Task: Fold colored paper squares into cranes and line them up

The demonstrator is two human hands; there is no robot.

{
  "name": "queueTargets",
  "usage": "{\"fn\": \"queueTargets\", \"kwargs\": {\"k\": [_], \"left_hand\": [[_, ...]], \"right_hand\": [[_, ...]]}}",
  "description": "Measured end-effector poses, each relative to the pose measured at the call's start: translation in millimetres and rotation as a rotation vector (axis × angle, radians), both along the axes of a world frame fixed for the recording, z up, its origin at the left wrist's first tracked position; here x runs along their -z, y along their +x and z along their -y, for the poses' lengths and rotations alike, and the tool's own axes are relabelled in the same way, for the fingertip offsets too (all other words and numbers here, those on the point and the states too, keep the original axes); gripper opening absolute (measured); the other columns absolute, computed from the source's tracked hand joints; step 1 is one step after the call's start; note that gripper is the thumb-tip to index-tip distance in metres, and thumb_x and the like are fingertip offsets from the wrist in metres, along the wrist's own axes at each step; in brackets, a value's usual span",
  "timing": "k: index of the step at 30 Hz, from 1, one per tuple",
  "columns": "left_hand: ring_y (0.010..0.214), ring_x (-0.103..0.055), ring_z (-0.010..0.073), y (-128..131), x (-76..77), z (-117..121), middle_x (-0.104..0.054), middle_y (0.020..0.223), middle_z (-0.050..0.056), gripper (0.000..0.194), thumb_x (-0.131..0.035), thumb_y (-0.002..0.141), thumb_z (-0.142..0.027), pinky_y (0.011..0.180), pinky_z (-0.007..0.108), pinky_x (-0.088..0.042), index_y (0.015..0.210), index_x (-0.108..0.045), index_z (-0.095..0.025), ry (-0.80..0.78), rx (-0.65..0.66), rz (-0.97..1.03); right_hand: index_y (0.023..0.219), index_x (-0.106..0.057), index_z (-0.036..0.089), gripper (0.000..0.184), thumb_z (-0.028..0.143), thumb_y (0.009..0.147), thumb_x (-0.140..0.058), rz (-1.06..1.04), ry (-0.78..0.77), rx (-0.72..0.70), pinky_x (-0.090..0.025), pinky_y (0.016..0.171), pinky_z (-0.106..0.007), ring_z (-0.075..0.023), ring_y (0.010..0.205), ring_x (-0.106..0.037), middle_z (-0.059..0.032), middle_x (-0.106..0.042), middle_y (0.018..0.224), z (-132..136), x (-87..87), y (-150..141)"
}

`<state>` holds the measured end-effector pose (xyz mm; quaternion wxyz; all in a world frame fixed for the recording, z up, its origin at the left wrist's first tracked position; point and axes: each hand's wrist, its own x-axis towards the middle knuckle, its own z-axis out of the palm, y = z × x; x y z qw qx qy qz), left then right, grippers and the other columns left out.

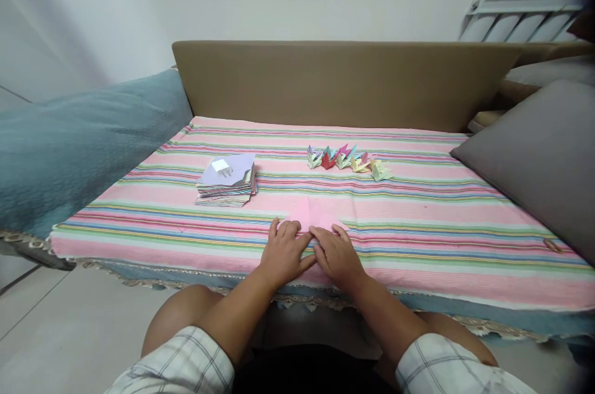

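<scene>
A sheet of pink origami paper [310, 210], creased down its middle, lies flat on the striped cloth [409, 215]. Both hands rest along its near edge. The fingers of my left hand [286, 250] are stretched out over the paper's left part. My right hand [338, 255] lies over its right part, fingers extended and fingertips on the edge. The two hands almost touch at the middle, and they cover the near edge. Beyond the paper stand several folded paper cranes, among them a red crane [328, 161] and a pale yellow crane [380, 171].
To the left is a stack of paper [227, 188] with a small white plug [222, 166] on top. A gray cushion [539, 152] leans at the right, near a small brown object [552, 246]. The brown backrest [344, 84] runs along the back; a blue armrest [93, 146] is left.
</scene>
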<state>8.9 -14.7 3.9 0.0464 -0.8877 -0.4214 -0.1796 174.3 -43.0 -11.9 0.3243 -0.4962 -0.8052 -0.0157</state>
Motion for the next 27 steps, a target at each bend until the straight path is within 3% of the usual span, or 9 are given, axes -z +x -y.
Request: {"fn": "queueTargets", "kwargs": {"k": [6,15,19,27], "left_hand": [[0.108,-0.045,0.0281,-7.7,-0.6,-2.4,-0.050,0.110,0.010,0.053,-0.059,0.072,-0.059,0.103,0.054,-0.019,0.116,-0.060,-0.031,-0.033,-0.026,0.040],[0.087,-0.050,0.0230,-39.9,-9.5,-6.3,-0.054,0.091,0.007,0.035,-0.057,0.077,-0.051,0.088,0.044,-0.034,0.098,-0.070,-0.026,0.010,-0.153,0.060],[0.081,-0.051,0.0218,-51.5,-10.9,-10.8,-0.055,0.083,0.006,0.029,-0.054,0.079,-0.046,0.076,0.038,-0.037,0.090,-0.072,-0.026,0.031,-0.208,0.065],[0.080,-0.053,0.0210,-54.9,-12.7,-19.9,-0.057,0.080,0.005,0.027,-0.053,0.080,-0.042,0.073,0.034,-0.038,0.076,-0.070,-0.022,-0.021,-0.328,0.125]], "right_hand": [[0.125,-0.046,0.016,0.036,0.022,0.090,-0.039,-0.052,-0.063,0.128,-0.032,0.096,-0.039,-0.0176,0.098,-0.062,-0.0078,-0.068,0.106,-2.2,-1.5,18.1],[0.116,-0.055,0.018,0.032,0.023,0.088,-0.042,-0.006,-0.187,0.360,-0.036,0.087,-0.037,-0.0204,0.085,-0.063,-0.0031,-0.072,0.086,-2.1,-14.2,39.1],[0.116,-0.056,0.018,0.032,0.023,0.087,-0.042,0.025,-0.232,0.408,-0.036,0.086,-0.036,-0.0202,0.080,-0.062,-0.0016,-0.071,0.082,-3.6,-15.7,47.4],[0.110,-0.059,0.020,0.029,0.027,0.086,-0.046,0.019,-0.268,0.450,-0.039,0.081,-0.034,-0.0202,0.081,-0.062,-0.0025,-0.070,0.082,-7.0,-12.4,56.4]]}}
